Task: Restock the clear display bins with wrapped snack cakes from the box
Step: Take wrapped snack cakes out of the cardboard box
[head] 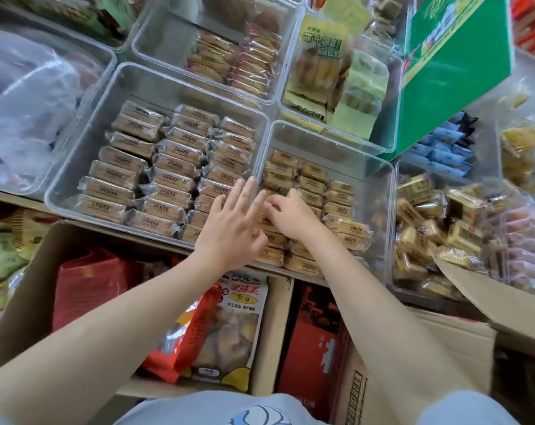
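Observation:
Two clear display bins sit side by side: a large left bin (76, 167) with neat rows of wrapped snack cakes (168, 167), and a narrower middle bin (379, 191) with smaller wrapped cakes (339, 207). My left hand (232, 222) lies with straight fingers over the divide between the two bins, touching the cakes. My right hand (290, 216) is curled, its fingertips pinching a wrapped cake in the middle bin's left column. The pinched cake is mostly hidden under my fingers.
An open cardboard box (24, 296) below the bins holds red packets (88, 286) and a snack bag (238, 320). A green box (456, 69) leans at the upper right. More clear bins with snacks lie behind and to the right (438, 228). A plastic bag (27, 96) fills the left.

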Demonstrator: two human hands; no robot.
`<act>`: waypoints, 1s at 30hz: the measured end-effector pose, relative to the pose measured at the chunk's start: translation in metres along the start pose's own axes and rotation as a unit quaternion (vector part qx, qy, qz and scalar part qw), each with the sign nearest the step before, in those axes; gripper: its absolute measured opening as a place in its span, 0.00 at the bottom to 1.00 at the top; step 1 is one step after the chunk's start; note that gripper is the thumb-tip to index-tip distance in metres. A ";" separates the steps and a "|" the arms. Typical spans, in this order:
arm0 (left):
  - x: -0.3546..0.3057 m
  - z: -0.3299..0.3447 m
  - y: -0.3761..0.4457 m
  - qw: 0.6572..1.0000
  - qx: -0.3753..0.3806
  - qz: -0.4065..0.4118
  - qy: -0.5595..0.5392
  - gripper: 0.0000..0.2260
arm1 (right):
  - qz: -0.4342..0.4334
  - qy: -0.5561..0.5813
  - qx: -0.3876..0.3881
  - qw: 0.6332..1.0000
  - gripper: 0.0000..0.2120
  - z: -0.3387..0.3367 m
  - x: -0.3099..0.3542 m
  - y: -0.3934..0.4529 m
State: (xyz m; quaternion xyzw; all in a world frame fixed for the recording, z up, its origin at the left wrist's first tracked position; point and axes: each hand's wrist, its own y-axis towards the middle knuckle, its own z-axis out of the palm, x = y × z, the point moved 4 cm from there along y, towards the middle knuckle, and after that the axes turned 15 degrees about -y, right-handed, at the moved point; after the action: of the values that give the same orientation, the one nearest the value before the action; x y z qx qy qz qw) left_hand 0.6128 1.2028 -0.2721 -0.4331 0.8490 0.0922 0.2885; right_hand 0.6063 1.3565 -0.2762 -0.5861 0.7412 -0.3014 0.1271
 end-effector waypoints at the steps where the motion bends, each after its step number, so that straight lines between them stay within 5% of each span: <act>1: 0.000 0.000 0.000 1.000 0.001 -0.001 0.003 0.32 | -0.007 0.004 -0.004 1.000 0.22 0.003 0.000 -0.002; 9: 0.000 0.000 0.001 1.000 0.014 -0.002 0.021 0.28 | 0.004 -0.127 -0.097 0.987 0.25 0.026 -0.008 -0.028; 16: -0.004 -0.004 0.000 0.999 0.029 -0.010 0.022 0.27 | 0.053 -0.193 -0.092 0.975 0.27 0.032 -0.012 -0.033; 24: -0.006 -0.007 -0.001 0.999 0.035 -0.014 0.012 0.24 | 0.003 -0.133 -0.049 0.990 0.30 0.019 -0.005 -0.043; 27: -0.005 -0.005 -0.001 0.999 0.031 -0.011 0.015 0.24 | -0.009 -0.082 -0.125 0.989 0.28 -0.006 -0.010 -0.081; 30: -0.003 -0.004 -0.003 1.000 0.016 0.000 0.023 0.25 | -0.031 0.017 -0.202 0.979 0.17 -0.036 -0.030 -0.148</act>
State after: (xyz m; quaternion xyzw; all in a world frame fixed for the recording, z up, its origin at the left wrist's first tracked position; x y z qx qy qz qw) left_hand 0.6149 1.2020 -0.2668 -0.4305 0.8568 0.0682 0.2754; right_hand 0.7124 1.3758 -0.1648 -0.6169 0.7706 -0.1592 -0.0159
